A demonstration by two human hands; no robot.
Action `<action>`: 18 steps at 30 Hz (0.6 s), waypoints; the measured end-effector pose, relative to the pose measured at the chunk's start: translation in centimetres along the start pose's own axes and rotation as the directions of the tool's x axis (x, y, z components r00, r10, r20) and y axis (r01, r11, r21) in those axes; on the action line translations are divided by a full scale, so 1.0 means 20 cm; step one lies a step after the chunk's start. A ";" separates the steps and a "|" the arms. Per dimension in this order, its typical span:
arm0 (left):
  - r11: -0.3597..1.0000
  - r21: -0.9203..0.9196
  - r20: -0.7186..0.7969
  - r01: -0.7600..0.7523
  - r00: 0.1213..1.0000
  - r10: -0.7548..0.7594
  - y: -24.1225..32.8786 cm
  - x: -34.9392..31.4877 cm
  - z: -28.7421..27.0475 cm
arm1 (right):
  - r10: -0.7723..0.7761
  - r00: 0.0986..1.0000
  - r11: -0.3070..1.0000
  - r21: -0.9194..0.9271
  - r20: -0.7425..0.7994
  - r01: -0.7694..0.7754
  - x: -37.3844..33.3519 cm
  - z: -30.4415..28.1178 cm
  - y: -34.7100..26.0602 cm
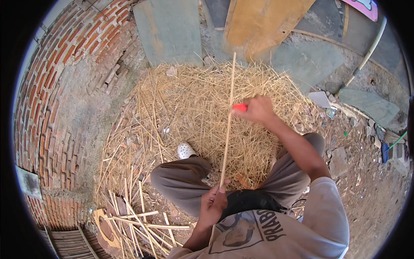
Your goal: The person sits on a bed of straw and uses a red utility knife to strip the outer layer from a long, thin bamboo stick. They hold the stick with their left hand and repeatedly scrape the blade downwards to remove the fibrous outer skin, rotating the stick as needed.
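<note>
Person seated cross-legged at the near edge of a heap of straw-coloured slivers (202,110). Left hand (213,201) closed around the lower end of a long thin pale stick (227,134), just in front of the shirt. Stick is held up over the heap, slanting slightly right toward its free tip, which reaches the heap's far edge. Right hand (258,110) gripping a red-handled tool (239,107), red part right against the stick, above its middle (blade, if any, not visible; hand slightly blurred). More split sticks (172,226) lie crisscrossed past the heap's near left corner, beside a brown cardboard piece (107,231). White perforated clog (185,150) on a foot at the heap's near side. Brick wall (51,103) along the left; flat boards (170,32) lean beyond the far edge.
</note>
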State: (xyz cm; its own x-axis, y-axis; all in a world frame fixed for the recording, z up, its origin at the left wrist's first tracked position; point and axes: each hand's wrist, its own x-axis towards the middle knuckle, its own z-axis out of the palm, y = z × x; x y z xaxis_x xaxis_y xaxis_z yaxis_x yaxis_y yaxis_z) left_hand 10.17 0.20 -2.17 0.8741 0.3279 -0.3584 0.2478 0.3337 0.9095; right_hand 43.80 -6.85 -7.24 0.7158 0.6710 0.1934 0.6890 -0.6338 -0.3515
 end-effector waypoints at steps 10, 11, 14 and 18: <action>0.998 -0.029 0.048 0.062 0.997 -0.061 -0.08 -0.12 -0.04 | 0.025 0.999 0.999 -0.030 0.039 -0.024 -0.04 -0.04 0.03; 0.997 0.034 0.044 0.073 0.996 -0.074 -0.07 -0.15 -0.03 | 0.040 0.999 0.997 -0.060 -0.013 -0.040 0.01 -0.06 0.09; 0.989 0.110 0.090 0.101 0.990 -0.111 -0.08 -0.25 -0.03 | 0.286 0.958 0.957 0.028 0.031 -0.287 0.13 -0.13 0.25; 0.977 0.118 0.099 0.176 0.977 -0.188 -0.06 -0.34 -0.04 | 0.341 0.939 0.940 -0.001 -0.042 -0.341 0.22 -0.11 0.42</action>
State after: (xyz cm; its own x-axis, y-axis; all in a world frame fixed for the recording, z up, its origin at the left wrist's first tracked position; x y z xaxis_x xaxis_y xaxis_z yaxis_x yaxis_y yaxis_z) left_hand 3.53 -1.71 -0.90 0.8490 0.1702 -0.5002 0.4452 0.2794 0.8507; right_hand 53.00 -10.11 -7.30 0.9118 0.3981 0.1008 0.4039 -0.8251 -0.3951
